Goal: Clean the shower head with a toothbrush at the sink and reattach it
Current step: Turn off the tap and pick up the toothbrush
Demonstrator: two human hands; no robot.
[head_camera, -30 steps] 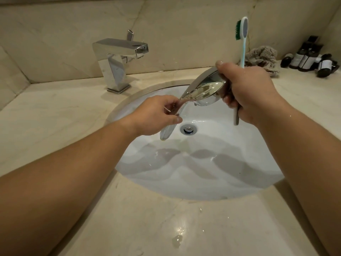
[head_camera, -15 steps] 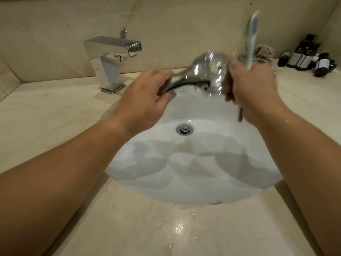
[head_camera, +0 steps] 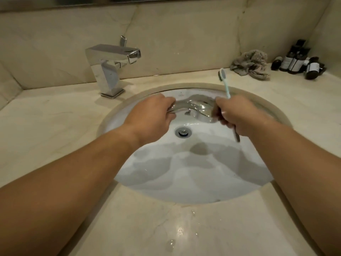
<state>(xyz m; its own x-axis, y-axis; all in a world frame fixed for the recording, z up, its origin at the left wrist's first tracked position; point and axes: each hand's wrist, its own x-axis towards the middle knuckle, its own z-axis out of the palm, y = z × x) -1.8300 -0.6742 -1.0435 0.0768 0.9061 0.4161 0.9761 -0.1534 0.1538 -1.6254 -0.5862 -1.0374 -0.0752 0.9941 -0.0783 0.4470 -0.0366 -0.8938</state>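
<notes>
Holding the shower head low over the sink, I am gripping its handle in my left hand, fingers curled round it. My right hand is clasping the head end together with the toothbrush, bristles pointing up.

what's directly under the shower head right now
Under the shower head, held by the left hand and right hand, lies the white sink basin, with its drain slightly left. The head's spray face is turned from view.
</notes>
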